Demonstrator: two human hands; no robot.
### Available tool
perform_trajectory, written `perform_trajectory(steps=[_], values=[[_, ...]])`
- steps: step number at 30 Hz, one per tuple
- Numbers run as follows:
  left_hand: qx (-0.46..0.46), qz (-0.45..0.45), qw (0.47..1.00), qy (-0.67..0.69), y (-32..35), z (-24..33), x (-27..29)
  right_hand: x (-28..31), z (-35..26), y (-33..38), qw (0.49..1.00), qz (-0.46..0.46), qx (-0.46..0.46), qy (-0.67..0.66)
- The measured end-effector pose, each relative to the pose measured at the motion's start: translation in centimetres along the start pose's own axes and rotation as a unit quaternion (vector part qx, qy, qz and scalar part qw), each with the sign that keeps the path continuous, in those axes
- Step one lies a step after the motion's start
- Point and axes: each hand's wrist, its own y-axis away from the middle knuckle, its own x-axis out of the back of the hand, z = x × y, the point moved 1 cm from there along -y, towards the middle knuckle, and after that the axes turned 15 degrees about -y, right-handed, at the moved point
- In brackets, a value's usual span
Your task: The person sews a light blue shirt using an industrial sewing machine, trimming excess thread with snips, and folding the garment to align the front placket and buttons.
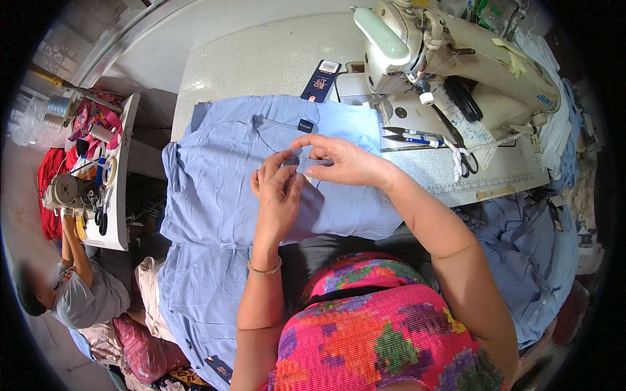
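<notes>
A light blue shirt (pixel 222 189) lies spread on the work table, its neckline toward the far side. Over its upper front my left hand (pixel 277 182) and my right hand (pixel 349 163) meet, fingertips almost touching. A small strip of blue cloth (pixel 313 163) is pinched between them; whether it belongs to the shirt is hard to see. Both hands have bent fingers, with the thumbs pressed in. Just beyond them is a dark neck label (pixel 305 126), and a navy hang tag (pixel 321 80) rests past the collar.
To the right stands a sewing machine (pixel 482 52). Thread snips (pixel 414 137) and black scissors (pixel 468 161) lie beside it. More blue garments (pixel 515 260) are heaped at the right. On the left, a person (pixel 91 293) works at another machine (pixel 68 190).
</notes>
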Motion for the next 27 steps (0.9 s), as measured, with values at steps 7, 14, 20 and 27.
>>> perform_trajectory(steps=[7, 14, 20, 27], values=[[0.013, 0.085, 0.994, -0.072, 0.8, 3.0, 1.0, 0.5, 0.5, 0.2, 0.994, -0.013, -0.008, -0.106], [0.026, 0.055, 0.996, -0.069, 1.0, 3.1, 0.6, 0.5, -0.9, 0.5, 0.995, -0.016, -0.050, -0.089], [0.022, 0.040, 0.997, -0.068, 0.9, 3.2, 0.7, 0.5, -1.6, 0.8, 0.997, -0.012, -0.052, -0.052], [0.012, 0.046, 0.993, -0.111, 0.9, 3.1, -0.2, -0.1, -1.4, 1.0, 0.998, 0.013, -0.053, 0.011]])
